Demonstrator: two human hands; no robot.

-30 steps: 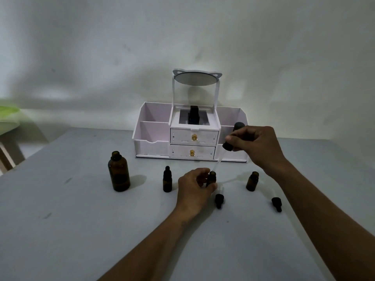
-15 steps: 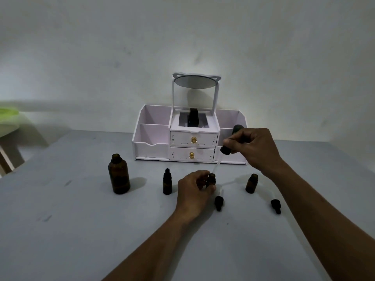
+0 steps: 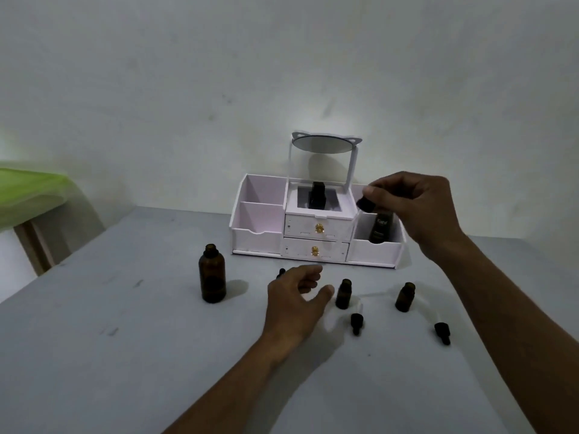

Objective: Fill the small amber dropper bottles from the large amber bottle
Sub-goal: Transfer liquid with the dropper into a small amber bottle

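The large amber bottle [image 3: 212, 276] stands uncapped at the left of the grey table [image 3: 125, 355]. My left hand [image 3: 294, 300] hovers open just left of an uncapped small amber bottle [image 3: 343, 293]; it hides most of a capped small bottle [image 3: 281, 272] behind it. Another uncapped small bottle [image 3: 405, 296] stands further right. My right hand [image 3: 413, 208] is raised above them, pinching a black dropper cap [image 3: 365, 204]; its glass tube is too faint to make out. Two dropper caps [image 3: 357, 322] [image 3: 442, 332] lie on the table in front.
A white drawer organiser [image 3: 316, 233] with a small round mirror [image 3: 324, 144] stands at the back against the wall. A dark tube [image 3: 380, 228] sits in its right compartment. A green-topped stand [image 3: 28, 189] is at the far left.
My left hand has let go of the middle small bottle and drawn back to the left. My right hand has lifted the dropper up and away from that bottle.
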